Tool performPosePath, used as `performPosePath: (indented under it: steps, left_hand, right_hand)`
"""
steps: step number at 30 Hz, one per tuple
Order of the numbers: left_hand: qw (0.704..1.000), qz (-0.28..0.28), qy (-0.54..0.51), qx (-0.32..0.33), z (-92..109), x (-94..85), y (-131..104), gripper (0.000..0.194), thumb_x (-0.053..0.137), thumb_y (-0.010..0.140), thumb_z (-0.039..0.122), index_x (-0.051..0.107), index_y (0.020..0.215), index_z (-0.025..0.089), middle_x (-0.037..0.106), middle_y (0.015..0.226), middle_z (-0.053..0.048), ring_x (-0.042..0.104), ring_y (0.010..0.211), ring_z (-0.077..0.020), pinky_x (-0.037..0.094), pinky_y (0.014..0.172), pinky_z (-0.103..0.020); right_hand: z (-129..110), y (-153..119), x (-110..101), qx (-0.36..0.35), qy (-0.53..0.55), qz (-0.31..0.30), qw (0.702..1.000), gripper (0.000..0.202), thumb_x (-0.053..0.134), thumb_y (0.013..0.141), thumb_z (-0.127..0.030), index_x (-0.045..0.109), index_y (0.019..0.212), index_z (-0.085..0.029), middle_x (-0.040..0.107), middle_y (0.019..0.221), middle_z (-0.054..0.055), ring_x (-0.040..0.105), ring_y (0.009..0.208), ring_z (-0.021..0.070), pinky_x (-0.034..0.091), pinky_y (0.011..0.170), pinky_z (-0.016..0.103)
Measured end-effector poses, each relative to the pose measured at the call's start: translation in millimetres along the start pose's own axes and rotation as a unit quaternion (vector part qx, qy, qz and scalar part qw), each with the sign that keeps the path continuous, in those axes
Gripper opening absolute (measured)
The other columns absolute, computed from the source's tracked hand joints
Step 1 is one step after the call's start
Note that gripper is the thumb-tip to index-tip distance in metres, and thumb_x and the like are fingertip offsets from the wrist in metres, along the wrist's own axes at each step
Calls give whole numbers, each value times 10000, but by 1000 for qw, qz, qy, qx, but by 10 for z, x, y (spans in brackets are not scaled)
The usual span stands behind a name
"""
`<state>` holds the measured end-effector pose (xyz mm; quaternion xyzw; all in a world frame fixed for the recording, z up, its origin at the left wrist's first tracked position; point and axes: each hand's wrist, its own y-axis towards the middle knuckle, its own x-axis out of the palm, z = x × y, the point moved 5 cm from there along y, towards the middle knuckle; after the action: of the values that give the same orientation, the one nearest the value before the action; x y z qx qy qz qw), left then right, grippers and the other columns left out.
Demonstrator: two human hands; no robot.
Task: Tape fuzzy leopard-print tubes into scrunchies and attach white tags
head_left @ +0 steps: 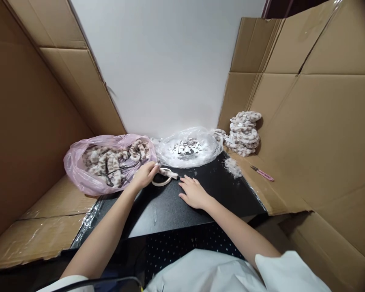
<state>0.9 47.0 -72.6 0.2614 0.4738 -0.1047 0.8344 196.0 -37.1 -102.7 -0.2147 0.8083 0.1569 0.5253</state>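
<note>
My left hand point(146, 174) is closed on one end of a short fluffy white-and-brown strip point(169, 173), which lies across a cream-coloured ring point(161, 183) like a tape roll. A small dark tip shows at the strip's far end. My right hand point(195, 193) rests palm down on the black tabletop point(170, 215), fingers spread, its fingertips beside that dark tip; whether they touch it I cannot tell. Left of my left hand, a pink plastic bag point(76, 170) holds many fluffy pieces point(109, 162) and dark cords.
A clear plastic bag point(170, 160) with small white and dark pieces point(188, 147) lies at the back. On the right are stacked fluffy bundles point(245, 134), a tuft of white fluff point(232, 167) and a pink-handled cutter point(263, 173). Cardboard walls point(331, 134) flank the table.
</note>
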Motion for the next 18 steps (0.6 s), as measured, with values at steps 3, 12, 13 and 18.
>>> performPosePath:
  steps: [3,12,13,18]
  left_hand:
    - [998,-36,20,39,64,102,-133,363,473,864,495,629,833,169,657,841,-71,575,866,-241,433,816,-355]
    - [991,-48,80,92,174,240,-232,398,590,676,197,590,1073,166,513,1311,-150,408,1248,-339,292,1049,-494]
    - [991,-51,77,95,177,245,-211,429,595,655,186,583,1083,167,495,1340,-150,374,1283,-347,255,1076,-510]
    - [994,-54,43,86,143,280,-161,233,587,661,193,585,893,178,630,1068,-115,513,1105,-314,210,1092,-540]
  right_hand:
    - [-18,139,44,-4,-15,4,1000,466,520,903,-298,520,1335,-120,420,1476,164,268,1427,320,228,1137,561]
    - [97,156,83,-26,30,83,996,336,577,866,-211,633,1188,-133,549,1362,147,383,1379,277,334,1123,450]
    - [99,161,90,-34,34,87,995,318,571,866,-196,641,1171,-139,568,1341,139,405,1367,266,350,1117,433]
    - [103,175,121,-52,43,104,992,271,549,870,-165,660,1117,-151,609,1293,108,461,1326,240,382,1098,398]
